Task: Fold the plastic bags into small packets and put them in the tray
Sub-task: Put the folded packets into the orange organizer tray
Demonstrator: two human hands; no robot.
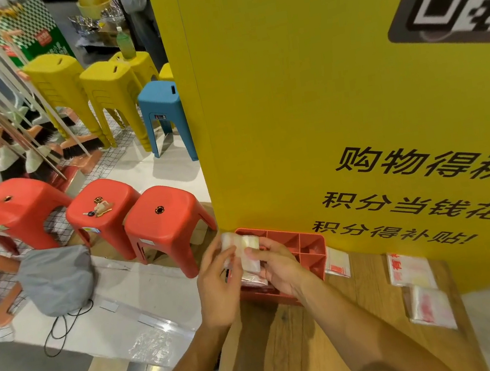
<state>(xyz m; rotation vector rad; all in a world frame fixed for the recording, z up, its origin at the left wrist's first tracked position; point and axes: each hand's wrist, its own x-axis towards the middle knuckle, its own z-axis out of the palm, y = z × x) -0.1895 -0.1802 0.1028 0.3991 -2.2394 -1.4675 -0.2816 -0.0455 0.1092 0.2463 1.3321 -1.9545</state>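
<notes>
Just above the left end of the tray (315,240), a packet (246,244) is held up between both hands. It is a plastic bag folded down to a small, thick rectangle: milky and half see-through, with a pale yellow patch near its middle and a faint pink tinge at its left edge. Its lower half hangs down between the hands.

The left grip (217,284) is seen from the back, fingers only slightly bent, their tips pinching the packet's left end. The right grip (278,270) is closed round the right side, the thumb laid across the front and the other fingers curled behind.

The tray is orange-red plastic, split into compartments, and sits on the wooden bench (294,352) against a yellow board (303,97) printed with black characters and a QR code. Under the hands, a second packet (253,279) with red print lies in the tray's near left part; which compartment I cannot tell.

Three more folded bags lie flat on the bench to the right of the tray: one (338,263) just beside it, two (410,270) (432,309) further right, along the board, all white with red print.

On the floor to the left stand three red stools (167,228), the middle one carrying keys (99,207), with a grey sack (57,277) near them.
</notes>
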